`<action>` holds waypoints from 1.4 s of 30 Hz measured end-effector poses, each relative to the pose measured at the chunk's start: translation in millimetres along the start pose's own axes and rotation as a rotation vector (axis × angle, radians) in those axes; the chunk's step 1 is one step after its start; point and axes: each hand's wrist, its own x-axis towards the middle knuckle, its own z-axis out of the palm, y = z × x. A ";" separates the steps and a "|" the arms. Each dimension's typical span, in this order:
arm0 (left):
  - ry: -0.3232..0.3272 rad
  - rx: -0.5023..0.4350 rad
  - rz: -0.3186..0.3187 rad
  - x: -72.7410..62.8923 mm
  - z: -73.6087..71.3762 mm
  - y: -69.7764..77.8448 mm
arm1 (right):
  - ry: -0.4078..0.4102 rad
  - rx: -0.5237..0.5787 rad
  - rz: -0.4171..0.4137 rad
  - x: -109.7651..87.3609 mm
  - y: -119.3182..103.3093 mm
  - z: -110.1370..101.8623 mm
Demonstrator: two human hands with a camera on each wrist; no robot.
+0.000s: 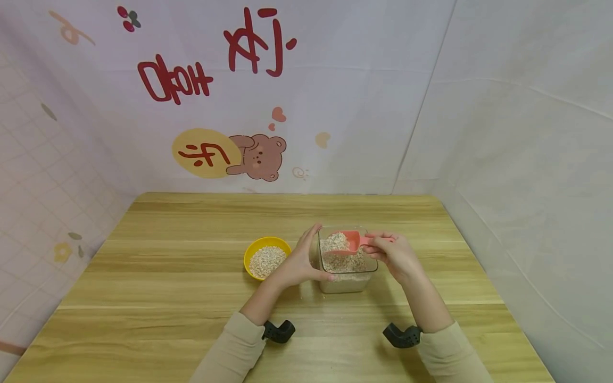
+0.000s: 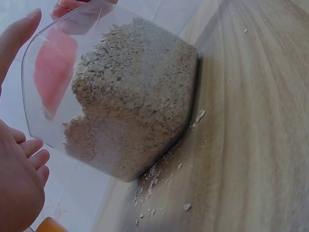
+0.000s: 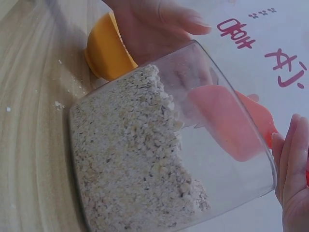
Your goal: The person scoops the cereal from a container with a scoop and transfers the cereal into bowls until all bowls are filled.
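Note:
A clear square container [image 1: 348, 287] holds oat flakes [image 3: 130, 150], heaped higher on one side. My right hand [image 1: 392, 255] pinches the handle of a pink scoop [image 1: 353, 242] over the container's mouth. Flakes fill the scoop's front part; in the right wrist view its bowl shows through the clear wall. At the container's left side is my left hand [image 1: 298, 263], its thumb and fingers spread wide at the corner and near the rim. Just left of that hand stands a yellow bowl [image 1: 247, 260] with oat flakes in it, partly hidden by the hand.
Loose flakes [image 2: 153, 179] lie scattered on the wooden table [image 1: 167, 287] beside the container's base. A white cloth wall [image 1: 359, 133] with printed figures rises behind the table, and another white wall [image 1: 527, 186] stands at the right. Black wrist mounts [image 1: 279, 332] sit on both forearms.

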 end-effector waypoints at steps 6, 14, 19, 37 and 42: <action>0.014 0.025 0.003 -1.5 -2.5 1.6 | -0.010 0.016 -0.014 -3.1 -6.0 1.8; 0.015 0.030 -0.010 -6.8 -7.9 3.3 | 0.009 0.010 -0.037 -3.7 -9.6 4.7; 0.029 0.039 -0.029 -11.6 -13.1 6.4 | 0.017 0.016 -0.030 -2.5 -12.7 9.8; 0.056 0.069 -0.022 -30.3 -35.3 4.5 | -0.035 0.060 -0.054 -1.9 -18.6 36.1; 0.074 0.098 -0.019 -36.1 -42.7 3.5 | -0.044 0.059 -0.059 -1.3 -18.2 44.7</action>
